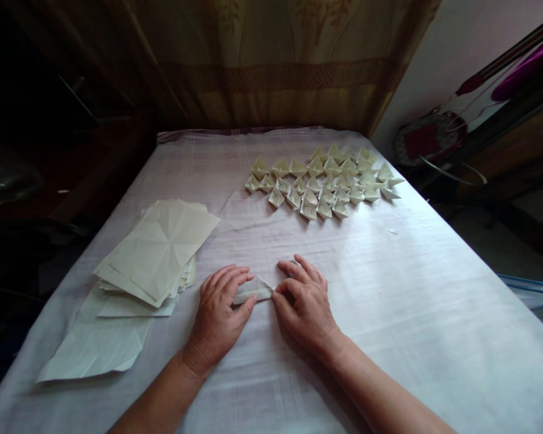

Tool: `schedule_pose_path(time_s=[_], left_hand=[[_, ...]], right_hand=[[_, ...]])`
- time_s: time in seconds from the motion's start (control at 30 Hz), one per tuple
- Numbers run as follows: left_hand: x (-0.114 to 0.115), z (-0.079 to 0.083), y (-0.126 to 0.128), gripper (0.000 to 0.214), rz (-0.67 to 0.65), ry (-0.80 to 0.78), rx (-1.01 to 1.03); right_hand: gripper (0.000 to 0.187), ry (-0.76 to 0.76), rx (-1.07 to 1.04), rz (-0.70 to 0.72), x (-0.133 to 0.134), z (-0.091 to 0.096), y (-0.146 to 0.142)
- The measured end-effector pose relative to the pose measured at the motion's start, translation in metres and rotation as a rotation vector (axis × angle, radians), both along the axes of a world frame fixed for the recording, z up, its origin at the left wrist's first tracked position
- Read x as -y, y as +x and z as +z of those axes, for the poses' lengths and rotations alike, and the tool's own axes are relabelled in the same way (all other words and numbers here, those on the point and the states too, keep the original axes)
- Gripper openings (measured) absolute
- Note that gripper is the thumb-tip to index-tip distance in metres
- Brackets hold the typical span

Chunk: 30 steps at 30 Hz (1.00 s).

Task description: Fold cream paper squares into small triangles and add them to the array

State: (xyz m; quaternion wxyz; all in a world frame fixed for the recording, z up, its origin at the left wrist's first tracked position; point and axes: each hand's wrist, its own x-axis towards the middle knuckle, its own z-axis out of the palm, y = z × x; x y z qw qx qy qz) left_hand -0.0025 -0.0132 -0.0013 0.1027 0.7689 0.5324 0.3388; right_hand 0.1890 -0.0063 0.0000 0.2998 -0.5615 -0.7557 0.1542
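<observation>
A small folded paper (259, 290), whitish with a peaked top, lies on the cloth between my hands. My left hand (224, 301) curls around its left end, fingers along the far side and thumb along the near side. At the paper's right tip, my right hand (304, 301) pinches the corner between thumb and index finger, its other fingers spread loosely forward. Part of the paper's left end is hidden by my left fingers.
Several folded paper boats (324, 184) stand in rows toward the far right. A stack of creased paper sheets (163, 247) lies at the left. A pale checked cloth (389, 337) covers the table, and a curtain (253, 72) hangs behind it. A tiny paper scrap (393, 232) rests at the right.
</observation>
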Motion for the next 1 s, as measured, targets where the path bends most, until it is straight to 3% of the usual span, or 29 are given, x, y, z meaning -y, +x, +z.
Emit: schedule_pose_path(time_s=[0.17,0.37,0.67,1.0], left_hand=[[0.004,0.004,-0.01,0.012,0.071,-0.042,-0.069],[0.005,0.006,-0.019,0.006,0.053,-0.087,-0.109],[0.004,0.015,-0.017,0.006,0.01,0.086,-0.143],[0.0,0.012,-0.026,0.015,-0.06,-0.151,-0.018]], right_hand=[[0.011,-0.036,-0.009,-0.024,-0.001,0.003,-0.002],[0.01,-0.044,-0.002,0.009,-0.002,0.0,0.002],[0.01,0.172,0.132,0.159,-0.002,-0.001,0.013],[0.01,0.189,0.133,0.174,-0.005,-0.005,0.019]])
